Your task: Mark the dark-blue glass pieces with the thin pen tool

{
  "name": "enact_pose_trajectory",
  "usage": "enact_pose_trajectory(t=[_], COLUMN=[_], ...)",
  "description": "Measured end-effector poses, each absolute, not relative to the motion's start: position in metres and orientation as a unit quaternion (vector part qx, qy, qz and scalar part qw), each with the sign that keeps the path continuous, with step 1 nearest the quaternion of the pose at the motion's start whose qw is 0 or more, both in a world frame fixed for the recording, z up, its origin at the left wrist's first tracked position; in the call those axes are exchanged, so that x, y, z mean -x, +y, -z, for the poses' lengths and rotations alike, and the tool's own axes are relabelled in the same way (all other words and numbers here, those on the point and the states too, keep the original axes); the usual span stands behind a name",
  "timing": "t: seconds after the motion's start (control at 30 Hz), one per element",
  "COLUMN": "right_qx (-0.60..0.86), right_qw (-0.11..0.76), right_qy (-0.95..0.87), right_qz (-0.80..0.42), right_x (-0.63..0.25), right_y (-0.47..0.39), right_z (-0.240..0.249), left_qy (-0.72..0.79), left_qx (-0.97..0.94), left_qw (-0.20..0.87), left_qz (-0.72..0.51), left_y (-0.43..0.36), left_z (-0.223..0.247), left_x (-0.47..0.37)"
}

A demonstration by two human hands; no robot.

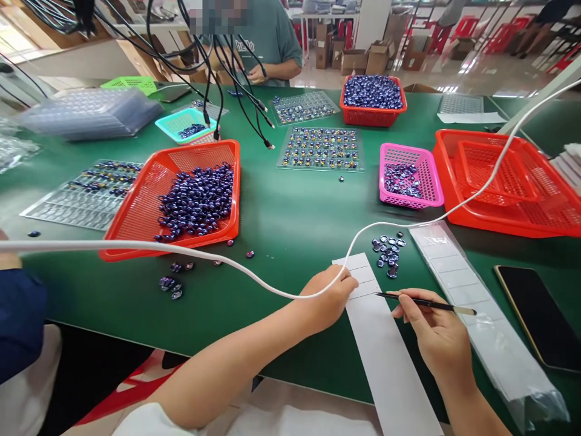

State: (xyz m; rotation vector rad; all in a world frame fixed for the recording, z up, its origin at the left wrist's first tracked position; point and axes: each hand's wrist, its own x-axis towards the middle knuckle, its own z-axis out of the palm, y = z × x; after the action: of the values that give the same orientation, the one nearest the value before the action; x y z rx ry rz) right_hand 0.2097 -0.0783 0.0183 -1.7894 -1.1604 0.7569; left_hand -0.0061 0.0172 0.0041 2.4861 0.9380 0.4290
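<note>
A long white paper strip (385, 357) with crosswise lines near its far end lies in front of me. My left hand (327, 298) is closed at the strip's left edge, its fingers curled onto the lined part; the thumb side is partly hidden. Black pointed tweezers (426, 301) with a pale rear end are in my right hand (438, 336), their tip touching or just above the strip. Beyond the strip lies a small group of shiny dark-blue oval pieces (388, 251). To the right is another lined white strip pack (458, 281) in clear plastic.
A white cable (272, 292) crosses the view before my left wrist. Red baskets (236, 181), a pink basket (411, 203) and clear trays (320, 148) stand on the green table. A phone (540, 315) lies right. Black cables (149, 36) hang overhead; a person (276, 42) sits opposite.
</note>
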Motion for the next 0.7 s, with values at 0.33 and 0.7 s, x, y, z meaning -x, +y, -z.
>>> enact_pose_trajectory(t=[0.33, 0.7], right_qx=[0.718, 0.677], right_qw=[0.447, 0.46], right_qy=[-0.433, -0.448], right_qz=[-0.312, -0.36], right_x=[-0.211, -0.206], right_y=[-0.074, -0.073], right_z=[-0.012, -0.051], left_qy=[0.324, 0.415], left_qx=[-0.881, -0.781], left_qw=[0.255, 0.393], left_qz=[-0.232, -0.249], left_y=[0.016, 0.02], left_z=[0.009, 0.001], left_x=[0.01, 0.011])
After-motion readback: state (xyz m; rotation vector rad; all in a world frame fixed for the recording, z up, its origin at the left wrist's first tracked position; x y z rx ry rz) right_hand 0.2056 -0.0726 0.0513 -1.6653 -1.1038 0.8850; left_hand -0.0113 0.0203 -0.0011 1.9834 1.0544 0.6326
